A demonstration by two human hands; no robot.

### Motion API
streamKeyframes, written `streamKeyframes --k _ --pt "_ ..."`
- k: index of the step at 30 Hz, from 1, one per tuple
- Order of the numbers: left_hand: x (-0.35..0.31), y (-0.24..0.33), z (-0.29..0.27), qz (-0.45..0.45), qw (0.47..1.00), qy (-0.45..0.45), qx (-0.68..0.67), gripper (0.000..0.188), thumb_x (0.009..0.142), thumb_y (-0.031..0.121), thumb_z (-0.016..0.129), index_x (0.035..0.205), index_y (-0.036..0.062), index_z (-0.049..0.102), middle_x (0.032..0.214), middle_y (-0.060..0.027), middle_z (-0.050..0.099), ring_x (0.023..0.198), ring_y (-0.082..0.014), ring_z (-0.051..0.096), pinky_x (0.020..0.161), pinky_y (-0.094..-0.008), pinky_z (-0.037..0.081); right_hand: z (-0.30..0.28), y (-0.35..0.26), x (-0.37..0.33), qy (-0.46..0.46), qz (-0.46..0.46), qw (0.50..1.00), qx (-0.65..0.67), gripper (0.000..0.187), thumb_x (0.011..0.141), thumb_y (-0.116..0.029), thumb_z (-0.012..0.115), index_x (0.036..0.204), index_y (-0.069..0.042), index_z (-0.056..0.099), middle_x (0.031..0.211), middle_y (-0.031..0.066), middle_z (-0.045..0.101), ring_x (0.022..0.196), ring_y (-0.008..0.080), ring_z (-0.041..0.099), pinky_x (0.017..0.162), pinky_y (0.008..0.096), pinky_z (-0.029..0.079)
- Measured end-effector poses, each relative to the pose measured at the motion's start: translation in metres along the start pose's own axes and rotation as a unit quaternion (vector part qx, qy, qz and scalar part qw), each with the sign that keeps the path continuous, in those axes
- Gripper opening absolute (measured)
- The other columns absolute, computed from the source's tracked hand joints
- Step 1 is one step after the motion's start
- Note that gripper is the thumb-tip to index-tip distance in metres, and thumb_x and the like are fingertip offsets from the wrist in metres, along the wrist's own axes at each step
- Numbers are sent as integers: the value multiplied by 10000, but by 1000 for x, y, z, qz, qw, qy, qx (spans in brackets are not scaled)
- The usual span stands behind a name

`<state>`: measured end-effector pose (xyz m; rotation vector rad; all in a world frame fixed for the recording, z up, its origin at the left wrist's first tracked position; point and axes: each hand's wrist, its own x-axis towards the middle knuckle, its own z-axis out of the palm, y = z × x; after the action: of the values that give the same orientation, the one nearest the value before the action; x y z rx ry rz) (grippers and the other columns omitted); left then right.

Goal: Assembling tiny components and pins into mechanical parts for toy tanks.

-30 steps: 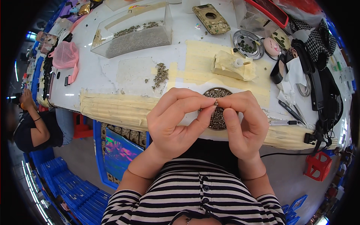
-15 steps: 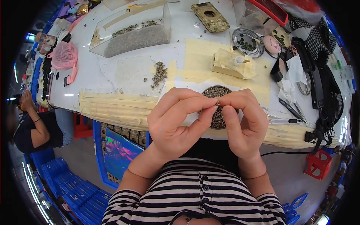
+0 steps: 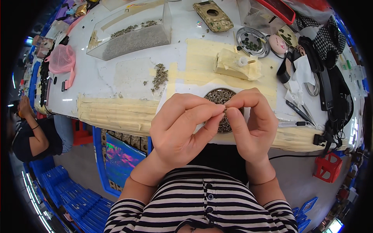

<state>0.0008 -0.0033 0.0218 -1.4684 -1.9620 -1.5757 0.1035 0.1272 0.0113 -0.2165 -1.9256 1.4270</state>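
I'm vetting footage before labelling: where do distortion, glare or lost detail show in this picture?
Head view: fisheye bends the taped table edge, and the corners fall to black; head view: a rainbow sheen covers the glossy sheet; head view: where the left hand meets the right hand, detail is too small to make out.

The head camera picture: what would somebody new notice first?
Probably the left hand and right hand, close together mid-picture, partly hiding a round dish of tiny bits. Next, maybe the camouflage-patterned shell at the far side of the table and the pink mesh bag at left.
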Motion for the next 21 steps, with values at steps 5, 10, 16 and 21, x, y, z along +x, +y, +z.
streamKeyframes --k 5,10,16,21 --pt "-3 -2 0 -19 1000 8 -7 264 717 -51 803 957 25 722 863 -84 674 730 -211 645 608 -291 515 4 3 1 26 -116 987 -112 167 756 15 772 903 -15 700 860 88 696 753 217 611 677 297 466" --pt "-5 -2 1 -24 999 14 -22 259 715 -63 799 948 23 724 859 -86 674 733 -212 648 601 -294 517 3 2 -1 5 -79 992 -94 159 757 11 772 902 -14 715 861 90 700 746 218 611 666 300 462" --pt "-3 -4 1 2 1000 10 -21 281 698 -66 801 959 5 725 869 -88 676 736 -221 649 603 -298 521 2 2 0 -17 -65 994 -81 122 789 4 744 907 -9 714 862 98 699 741 222 606 666 299 461" --pt "-1 -3 -1 4 1000 -7 -19 278 716 -81 781 973 5 719 885 -92 675 768 -218 651 650 -297 526 1 2 1 -16 -58 995 -75 115 797 5 736 909 -3 710 861 102 699 744 224 605 672 300 465"
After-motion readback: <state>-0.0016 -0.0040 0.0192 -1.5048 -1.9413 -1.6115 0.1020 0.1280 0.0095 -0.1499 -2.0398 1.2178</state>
